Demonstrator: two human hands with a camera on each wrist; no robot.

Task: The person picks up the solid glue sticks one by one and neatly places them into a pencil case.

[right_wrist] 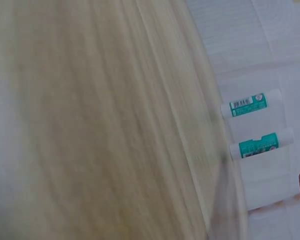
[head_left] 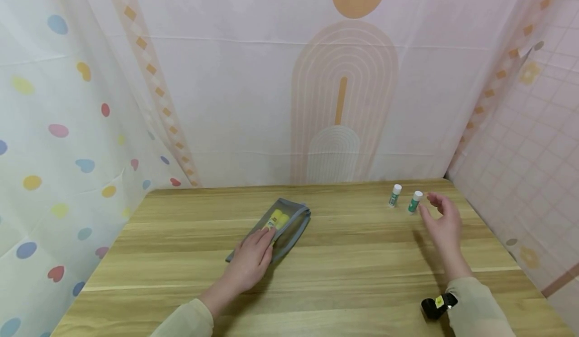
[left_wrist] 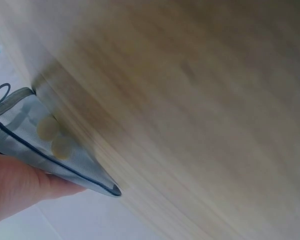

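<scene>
Hands work at a pale wooden table hemmed by patterned curtains: the left hand lies flat, fingers straight, on a grey mesh zip pouch holding yellow sticks, bare tabletop all around; the right hand, loosely open, hovers just beside two upright green-and-white glue sticks near the far edge. Left wrist view: pouch against blurred wood. Right wrist view: stick labels unreadable.

Wooden table; patterned cloth backdrop behind; heart-print curtain left; pink grid cloth right.
</scene>
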